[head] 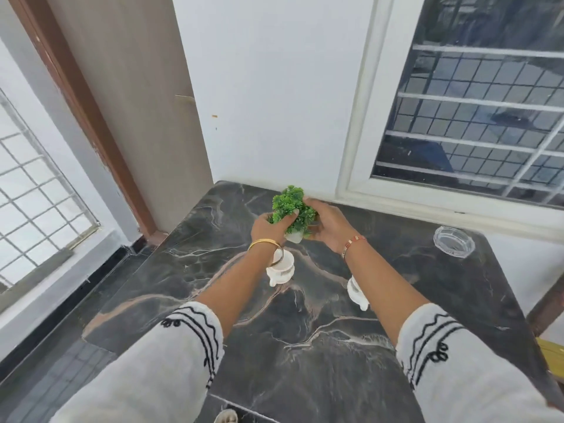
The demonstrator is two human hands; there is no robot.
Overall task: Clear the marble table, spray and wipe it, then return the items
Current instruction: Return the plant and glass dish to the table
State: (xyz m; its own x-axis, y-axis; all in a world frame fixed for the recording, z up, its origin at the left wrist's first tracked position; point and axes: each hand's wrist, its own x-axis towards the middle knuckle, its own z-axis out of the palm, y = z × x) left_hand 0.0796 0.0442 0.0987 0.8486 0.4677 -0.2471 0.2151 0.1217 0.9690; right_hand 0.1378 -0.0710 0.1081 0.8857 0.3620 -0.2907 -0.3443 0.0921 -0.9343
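Observation:
A small artificial green plant [292,206] in a white pot sits near the back of the dark marble table [305,346]. My left hand [268,227] clasps its foliage from the left, and my right hand [328,222] holds it from the right. Whether the pot touches the table I cannot tell. Two white figurines stand nearer me: one [280,270] partly under my left wrist, the other [357,290] partly hidden behind my right forearm. A clear glass ashtray [453,241] rests at the table's right side.
A white wall and a white-framed, barred window [473,117] back the table. A wooden door frame [91,117] stands at left, with dark floor tiles [61,377] below. Something yellow [554,352] shows past the table's right edge.

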